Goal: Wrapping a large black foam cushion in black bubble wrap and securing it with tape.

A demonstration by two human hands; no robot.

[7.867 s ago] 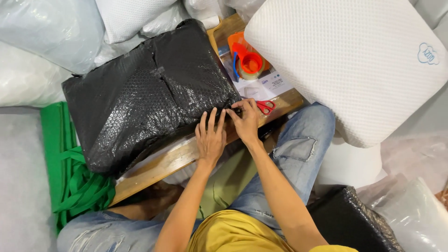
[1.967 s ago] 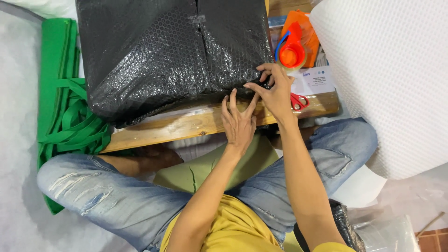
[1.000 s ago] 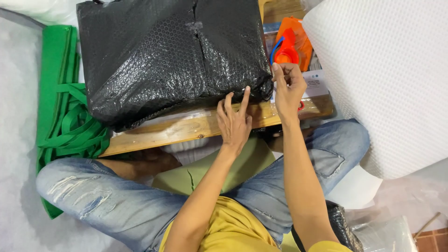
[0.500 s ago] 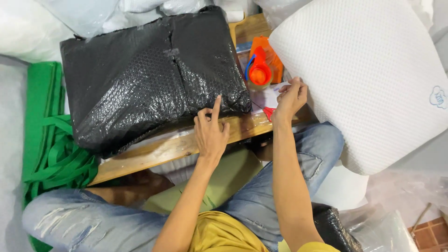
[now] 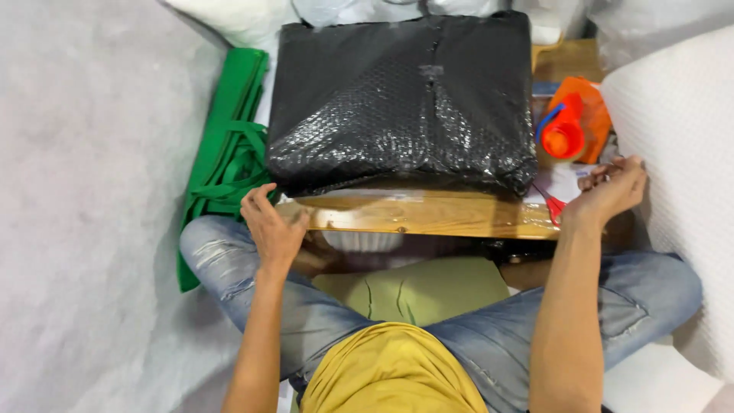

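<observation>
The head view looks down on one person sitting cross-legged in blue jeans and a yellow shirt, behind one low wooden bench (image 5: 428, 218).

One parcel (image 5: 401, 103) lies on the bench. It is large, roughly square and wrapped in black bubble film, with a taped seam running down its middle. Its near edge stops just short of the bench's front edge, leaving a bare strip of wood.

Two hands show, both the person's own. The left hand (image 5: 274, 229) rests at the bench's near left corner, just below the parcel's left corner, its fingers curled loosely. Its grip is open and holds nothing. The right hand (image 5: 612, 191) is at the bench's right end, beside the parcel's right corner. Its fingers are bent together, but whether its grip closes on anything cannot be told.

One orange tape dispenser (image 5: 573, 126) with a blue handle stands just right of the parcel. One pair of red-handled scissors (image 5: 554, 205) lies on a white paper sheet (image 5: 562, 183) by the right wrist; its print is too small to tell.

One green bag (image 5: 229, 153) with loose straps lies folded on the floor left of the bench. One white textured pillow (image 5: 680, 153) fills the right side. Pale bags (image 5: 229, 15), number unclear, crowd the top edge.
</observation>
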